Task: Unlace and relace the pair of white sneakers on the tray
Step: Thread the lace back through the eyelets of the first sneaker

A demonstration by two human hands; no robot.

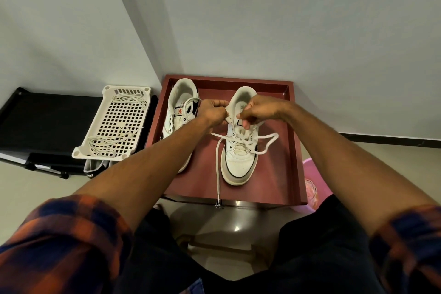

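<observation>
White leather, scuffed and greyed at the toe, with a dark line round the sole: the laced sneaker (239, 150) stands toe toward the person in the middle of the maroon tray (296, 150). Its lace (218, 169) crosses only the lower eyelets; one loose end trails over the tray's near edge and the other loops out to the side. The left hand (213, 112) has its fingers curled on the edge of the shoe's collar, steadying it. The right hand (260, 108) has its fingertips pinched together at the upper eyelets, seemingly on the lace, though the exact hold is too small to tell. The bare sneaker (177, 122) lies beside it against the tray's left wall, its eyelets apparently empty. I judge the task roughly midway: one shoe is stripped and this one is part threaded, but whether its lace is going in or coming out cannot be told. Beyond the tray, loose laces (107, 143) lie in a white basket (114, 122) on a black rack (47, 117).
</observation>
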